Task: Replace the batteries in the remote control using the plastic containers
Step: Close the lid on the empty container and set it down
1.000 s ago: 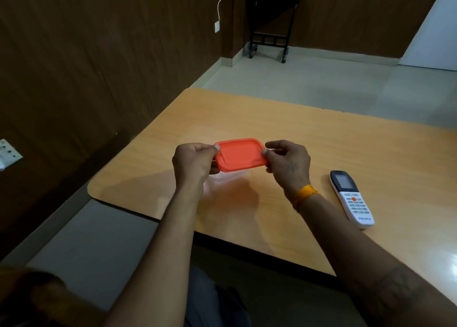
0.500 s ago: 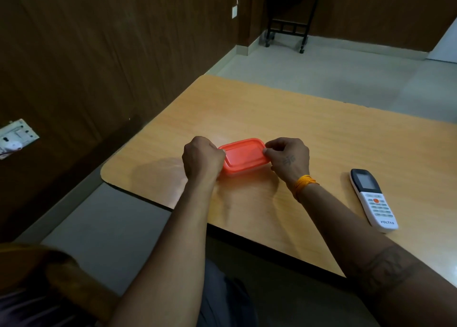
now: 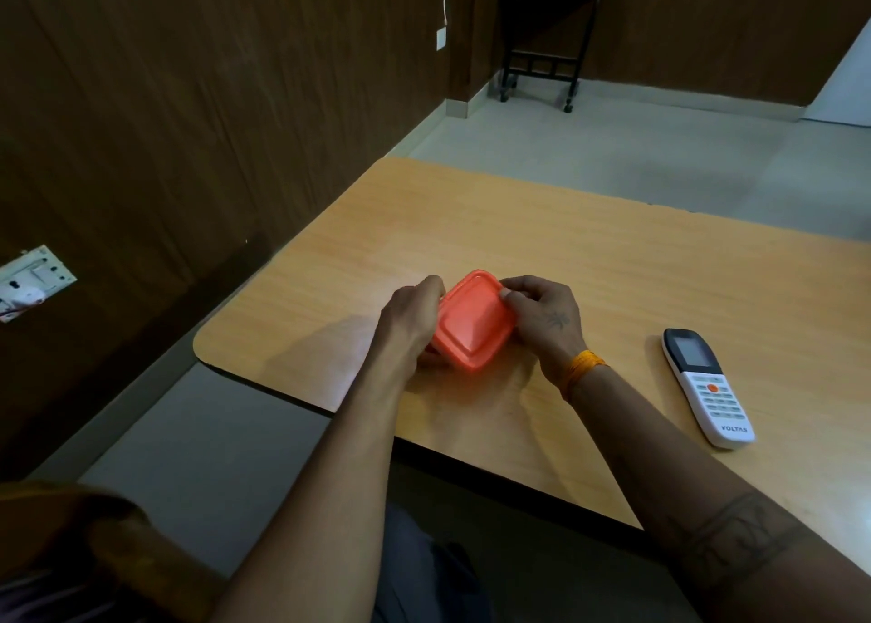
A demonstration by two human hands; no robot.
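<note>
A small orange plastic container (image 3: 473, 323) with its lid on rests on the wooden table (image 3: 636, 273), turned at an angle. My left hand (image 3: 414, 316) grips its left side and hides that wall. My right hand (image 3: 542, 316) holds its right side, with the fingertips on the lid's far right corner. A white remote control (image 3: 704, 386) with a dark screen lies face up on the table to the right of my right wrist, apart from both hands. No batteries are visible.
The table's rounded left corner (image 3: 207, 344) and near edge are close to my arms. A dark wood wall with a switch plate (image 3: 33, 280) runs along the left. A black side table (image 3: 546, 33) stands far back on the floor.
The container came down from mid-air onto the table and has turned clockwise between my hands. Both hands stay on it. The remote has not moved.
</note>
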